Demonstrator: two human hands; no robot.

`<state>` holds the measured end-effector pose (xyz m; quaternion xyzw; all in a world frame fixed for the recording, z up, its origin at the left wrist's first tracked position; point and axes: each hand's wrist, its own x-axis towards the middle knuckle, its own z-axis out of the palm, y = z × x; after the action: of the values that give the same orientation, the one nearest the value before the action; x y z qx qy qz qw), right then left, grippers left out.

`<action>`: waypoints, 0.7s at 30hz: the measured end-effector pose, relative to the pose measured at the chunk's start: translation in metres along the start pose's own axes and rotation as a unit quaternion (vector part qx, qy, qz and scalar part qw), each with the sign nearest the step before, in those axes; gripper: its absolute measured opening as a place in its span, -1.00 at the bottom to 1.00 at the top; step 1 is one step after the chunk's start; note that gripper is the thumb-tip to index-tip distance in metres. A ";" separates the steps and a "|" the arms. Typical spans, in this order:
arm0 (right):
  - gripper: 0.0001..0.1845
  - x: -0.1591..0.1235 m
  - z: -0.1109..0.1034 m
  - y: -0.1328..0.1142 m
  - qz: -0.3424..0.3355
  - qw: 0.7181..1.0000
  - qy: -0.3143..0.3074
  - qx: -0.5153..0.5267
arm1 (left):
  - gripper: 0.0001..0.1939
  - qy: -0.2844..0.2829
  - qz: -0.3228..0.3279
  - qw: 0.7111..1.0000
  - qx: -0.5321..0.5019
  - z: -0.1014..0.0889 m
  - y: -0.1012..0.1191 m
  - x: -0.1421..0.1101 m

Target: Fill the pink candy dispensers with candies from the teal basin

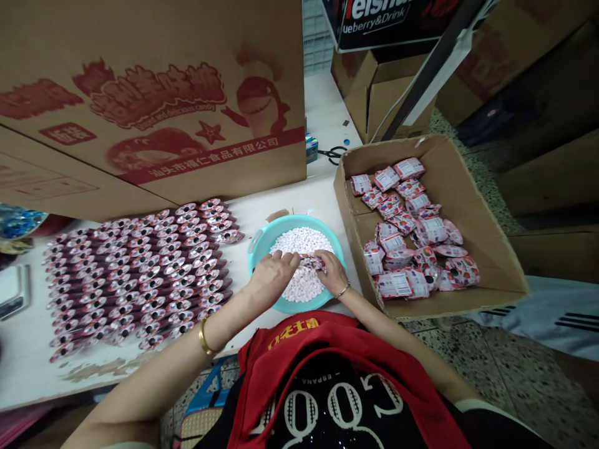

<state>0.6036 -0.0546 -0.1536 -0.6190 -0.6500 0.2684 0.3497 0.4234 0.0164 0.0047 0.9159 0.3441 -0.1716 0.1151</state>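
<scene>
A small red-and-white printed candy packet [309,262] is held between my two hands over a turquoise basin [256,252]. My left hand [275,275], with a gold bangle at its wrist, has its fingers closed on the packet's left end. On the right end, my right hand [333,274] pinches the packet with bent fingers. White round candies [302,290] fill much of the basin below. Rows of upright packets [140,274] with dark round openings in their tops stand on the table to the left.
An open cardboard box [491,274] at the right holds several filled packets [407,249]. Large printed cartons [187,37] wall off the back left. Scissors [333,153] lie behind the basin on the white table [248,209]. A scale [14,290] sits far left. Another person's clothing [552,312] shows at right.
</scene>
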 end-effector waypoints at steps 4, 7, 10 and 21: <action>-0.57 0.000 0.001 -0.001 0.024 0.999 0.011 0.038 | -0.77 0.018 0.012 1.000 -0.007 -0.009 -0.007 -0.007; -0.62 0.002 -0.003 -0.013 0.049 0.995 0.008 0.082 | -0.72 0.085 0.024 0.992 -0.087 0.005 -0.023 -0.006; -0.71 0.005 -0.009 -0.033 0.060 0.990 -0.022 0.123 | -0.53 0.120 0.068 0.974 -0.181 0.028 -0.028 0.005; -0.51 0.000 -0.140 0.035 0.218 0.953 0.076 -0.194 | -0.62 0.247 -0.169 0.927 -0.228 0.081 -0.112 -0.032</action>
<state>0.7357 -0.0632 -0.0951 -0.8202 -0.5103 0.1584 0.2044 0.3062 0.0533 -0.0675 0.8067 0.5409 0.1263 0.2017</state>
